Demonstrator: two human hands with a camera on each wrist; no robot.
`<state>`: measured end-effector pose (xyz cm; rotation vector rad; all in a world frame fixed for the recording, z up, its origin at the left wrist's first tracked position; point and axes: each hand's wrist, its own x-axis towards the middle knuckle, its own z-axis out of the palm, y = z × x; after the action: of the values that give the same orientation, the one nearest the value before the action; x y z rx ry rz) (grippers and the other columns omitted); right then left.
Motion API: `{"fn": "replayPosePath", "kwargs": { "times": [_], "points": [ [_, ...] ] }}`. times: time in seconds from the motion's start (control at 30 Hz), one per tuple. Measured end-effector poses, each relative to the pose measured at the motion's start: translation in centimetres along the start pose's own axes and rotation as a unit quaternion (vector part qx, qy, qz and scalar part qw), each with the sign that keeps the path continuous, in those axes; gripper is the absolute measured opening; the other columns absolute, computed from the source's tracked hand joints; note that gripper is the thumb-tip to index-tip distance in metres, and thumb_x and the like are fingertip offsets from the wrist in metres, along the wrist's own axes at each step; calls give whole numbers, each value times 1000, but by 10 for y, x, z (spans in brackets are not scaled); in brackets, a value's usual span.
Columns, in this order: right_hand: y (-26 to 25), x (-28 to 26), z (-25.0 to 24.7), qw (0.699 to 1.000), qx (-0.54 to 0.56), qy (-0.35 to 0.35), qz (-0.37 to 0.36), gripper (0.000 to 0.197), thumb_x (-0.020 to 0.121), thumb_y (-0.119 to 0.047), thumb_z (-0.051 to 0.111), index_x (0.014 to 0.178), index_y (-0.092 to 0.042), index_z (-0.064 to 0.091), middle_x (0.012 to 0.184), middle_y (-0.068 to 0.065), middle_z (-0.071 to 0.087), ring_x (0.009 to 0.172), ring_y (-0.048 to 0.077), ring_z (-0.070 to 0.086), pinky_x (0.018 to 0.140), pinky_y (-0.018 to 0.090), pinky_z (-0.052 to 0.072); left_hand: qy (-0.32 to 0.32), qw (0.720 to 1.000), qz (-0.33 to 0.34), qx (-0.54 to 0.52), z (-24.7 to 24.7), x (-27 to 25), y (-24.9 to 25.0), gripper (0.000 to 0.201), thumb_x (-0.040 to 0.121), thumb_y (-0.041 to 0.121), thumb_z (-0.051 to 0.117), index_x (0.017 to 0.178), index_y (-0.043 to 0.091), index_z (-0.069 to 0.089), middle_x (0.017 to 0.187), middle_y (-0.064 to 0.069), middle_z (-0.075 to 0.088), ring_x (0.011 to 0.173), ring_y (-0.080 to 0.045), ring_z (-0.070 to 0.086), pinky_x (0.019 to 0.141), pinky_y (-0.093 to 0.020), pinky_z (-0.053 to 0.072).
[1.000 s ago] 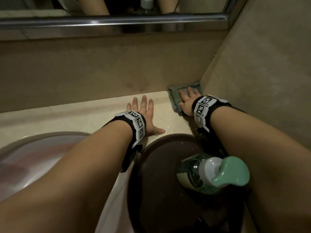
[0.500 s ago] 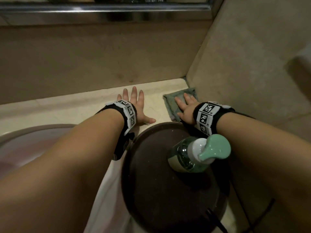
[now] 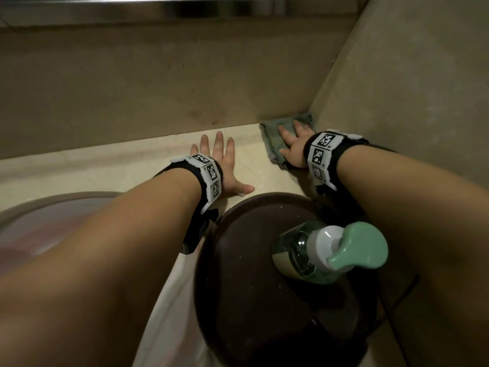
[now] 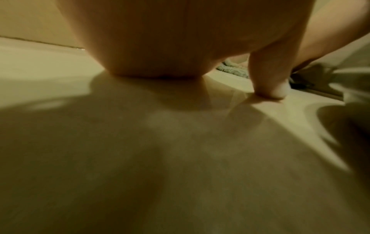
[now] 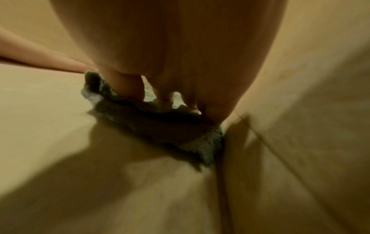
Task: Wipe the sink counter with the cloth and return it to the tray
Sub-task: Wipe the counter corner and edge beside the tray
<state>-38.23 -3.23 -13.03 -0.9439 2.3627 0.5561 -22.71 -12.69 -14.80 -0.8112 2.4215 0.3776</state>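
A grey-green cloth lies flat on the cream counter in the back right corner, against both walls. My right hand presses on it with straight fingers; in the right wrist view the cloth bunches under the palm. My left hand rests flat on the bare counter just left of the cloth, fingers spread, thumb near the tray's rim. In the left wrist view the thumb touches the counter. The dark round tray sits in front of both hands.
A green pump soap bottle stands on the tray under my right forearm. The sink basin curves at the left. Beige walls close the back and right side; a metal ledge runs along the top.
The right hand slid the cloth forward from the corner, then back into it. The left hand stayed flat in place. The head view shifted.
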Motion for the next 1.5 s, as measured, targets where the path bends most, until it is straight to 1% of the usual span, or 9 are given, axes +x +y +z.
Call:
{"fn": "replayPosePath", "kwargs": {
  "times": [0.27,0.37,0.57,0.7,0.87,1.03,1.23,1.37,1.5],
  "points": [
    [-10,-3,-4,1000,14,8,3,59,100,-43,22,150,-33,-9,161,5,-11,148,33,-6,120,51,3,-10,1000,-4,2,-2,-1,1,118,74,72,52,148,18,-21,155,-7,-31,143,-35,-25,116,-51,-10],
    [-12,-7,-5,1000,0,4,-28,59,100,-42,21,149,-35,-11,160,4,-15,148,32,-8,120,50,4,-13,1000,-7,5,-2,-2,2,117,74,72,51,148,19,-22,155,-6,-32,143,-35,-26,117,-51,-10],
    [-33,-20,-7,989,-71,4,-126,59,101,-39,23,149,-35,-10,159,3,-19,148,29,-12,122,44,1,-14,1000,-11,16,-1,0,2,119,72,75,49,148,17,-21,155,-7,-32,142,-36,-27,117,-52,-10],
    [-37,-21,-7,987,-82,15,-138,59,101,-40,24,149,-36,-9,160,3,-18,148,28,-11,121,42,0,-13,1000,-15,19,0,-1,3,120,72,76,49,149,14,-20,155,-7,-32,142,-36,-27,117,-52,-10],
    [-36,-16,-2,990,-60,14,-124,59,101,-41,23,150,-36,-10,160,2,-17,148,28,-11,121,42,0,-12,1000,-15,9,-1,-2,2,119,73,75,50,149,16,-20,155,-7,-31,142,-35,-27,118,-52,-11],
    [-20,0,-1,999,-16,-3,-46,60,100,-41,22,149,-35,-12,160,2,-18,148,30,-12,121,48,1,-17,1000,-11,-6,-2,-5,3,117,75,72,51,148,18,-22,154,-7,-32,142,-35,-28,117,-51,-13],
    [-9,3,-1,999,32,6,0,59,100,-41,22,150,-33,-9,160,2,-16,148,30,-11,120,50,0,-12,1000,-8,-4,-2,-4,3,116,75,72,51,148,18,-21,155,-7,-31,143,-35,-27,118,-52,-11],
    [-5,-7,8,1000,27,11,8,61,100,-42,24,150,-32,-8,160,4,-15,148,31,-8,120,50,2,-7,1000,-5,-3,-1,-2,0,117,74,73,50,149,19,-21,155,-7,-30,143,-36,-26,118,-52,-11],
    [2,-30,20,1000,17,-23,1,62,100,-41,24,150,-32,-12,159,3,-19,148,29,-11,121,48,0,-2,1000,0,0,-1,-3,0,117,74,74,49,149,18,-21,156,-8,-30,143,-36,-24,118,-52,-10]
  ]
}}
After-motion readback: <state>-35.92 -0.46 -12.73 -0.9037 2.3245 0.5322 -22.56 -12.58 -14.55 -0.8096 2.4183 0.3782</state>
